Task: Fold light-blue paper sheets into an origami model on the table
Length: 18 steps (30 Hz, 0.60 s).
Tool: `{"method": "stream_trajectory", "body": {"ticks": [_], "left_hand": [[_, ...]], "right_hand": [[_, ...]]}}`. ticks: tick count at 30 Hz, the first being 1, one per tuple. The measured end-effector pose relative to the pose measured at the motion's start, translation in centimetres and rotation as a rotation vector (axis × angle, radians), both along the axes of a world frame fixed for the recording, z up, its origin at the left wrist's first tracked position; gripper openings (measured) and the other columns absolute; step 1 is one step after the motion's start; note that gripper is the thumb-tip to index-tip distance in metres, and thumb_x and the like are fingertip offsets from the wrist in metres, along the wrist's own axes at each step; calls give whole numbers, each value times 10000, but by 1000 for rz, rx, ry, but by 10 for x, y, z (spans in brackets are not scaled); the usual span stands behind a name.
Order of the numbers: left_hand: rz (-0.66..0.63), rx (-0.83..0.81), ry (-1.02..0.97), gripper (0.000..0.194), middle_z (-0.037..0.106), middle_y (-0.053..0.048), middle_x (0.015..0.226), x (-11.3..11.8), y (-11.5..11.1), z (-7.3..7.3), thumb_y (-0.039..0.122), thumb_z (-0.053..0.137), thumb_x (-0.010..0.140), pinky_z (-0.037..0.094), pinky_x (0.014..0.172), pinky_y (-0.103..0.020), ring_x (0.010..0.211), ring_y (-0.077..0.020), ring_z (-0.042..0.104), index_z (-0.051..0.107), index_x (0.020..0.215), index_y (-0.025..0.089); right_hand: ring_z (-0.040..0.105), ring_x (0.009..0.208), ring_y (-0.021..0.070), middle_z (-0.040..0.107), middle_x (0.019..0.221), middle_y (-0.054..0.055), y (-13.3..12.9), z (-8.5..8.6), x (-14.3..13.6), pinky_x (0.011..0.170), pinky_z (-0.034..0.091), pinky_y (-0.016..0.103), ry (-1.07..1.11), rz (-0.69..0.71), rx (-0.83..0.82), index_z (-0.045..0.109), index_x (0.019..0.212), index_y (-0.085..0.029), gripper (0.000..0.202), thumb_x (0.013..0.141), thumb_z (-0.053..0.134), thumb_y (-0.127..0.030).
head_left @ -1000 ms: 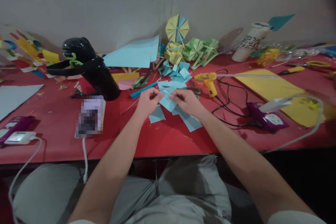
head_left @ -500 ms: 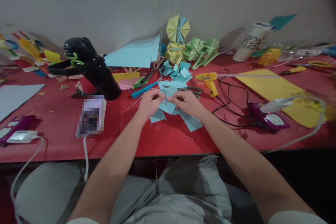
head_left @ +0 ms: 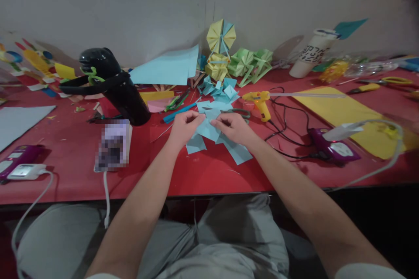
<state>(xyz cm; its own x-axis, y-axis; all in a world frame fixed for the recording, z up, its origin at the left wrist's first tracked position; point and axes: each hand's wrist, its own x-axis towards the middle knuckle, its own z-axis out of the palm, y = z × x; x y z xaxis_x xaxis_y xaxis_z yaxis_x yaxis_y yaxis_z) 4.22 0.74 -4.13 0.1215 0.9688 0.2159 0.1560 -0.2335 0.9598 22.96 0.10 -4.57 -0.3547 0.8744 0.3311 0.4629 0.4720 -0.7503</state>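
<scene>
My left hand (head_left: 184, 126) and my right hand (head_left: 233, 127) meet over the red table (head_left: 203, 170), and both pinch one light blue paper square (head_left: 207, 130) between their fingertips. More light blue paper pieces (head_left: 236, 151) lie flat under and around my hands. A heap of folded blue paper shapes (head_left: 220, 89) sits just beyond them. Behind that stand folded yellow and green paper fans (head_left: 229, 54) against the wall.
A yellow glue gun (head_left: 260, 101) with a black cord lies right of my hands, scissors (head_left: 240, 112) beside it. A black jug (head_left: 113, 83) and a phone (head_left: 113, 144) are to the left. A yellow sheet (head_left: 350, 111) and a purple power strip (head_left: 330, 148) lie right.
My fingers have worked the blue paper square slightly, with both hands staying close together in the same place. Nothing else on the table has moved.
</scene>
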Motion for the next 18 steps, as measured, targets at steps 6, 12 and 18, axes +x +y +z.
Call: {"method": "stream_trajectory", "body": {"ticks": [6,12,18], "left_hand": [[9,20,-16,303,429,40,536,0,-1,3,366,668,738,306,533,-251,531,-84,352,533,555,166],[9,47,19,318,367,48,527,0,0,1,350,631,752,259,508,-249,520,-83,296,461,548,175],[15,58,35,293,399,42,528,-1,1,0,336,631,744,262,506,-247,522,-82,317,483,553,171]], "right_hand": [[299,537,88,329,530,-44,-1,2,-2,526,264,259,2,10,10,395,567,-187,465,898,497,-497],[280,543,87,301,544,-48,-2,2,-2,522,249,260,2,20,11,370,576,-189,459,899,500,-489],[283,540,87,293,543,-48,-2,2,-3,522,247,263,-5,31,16,354,574,-191,460,901,498,-479]]}}
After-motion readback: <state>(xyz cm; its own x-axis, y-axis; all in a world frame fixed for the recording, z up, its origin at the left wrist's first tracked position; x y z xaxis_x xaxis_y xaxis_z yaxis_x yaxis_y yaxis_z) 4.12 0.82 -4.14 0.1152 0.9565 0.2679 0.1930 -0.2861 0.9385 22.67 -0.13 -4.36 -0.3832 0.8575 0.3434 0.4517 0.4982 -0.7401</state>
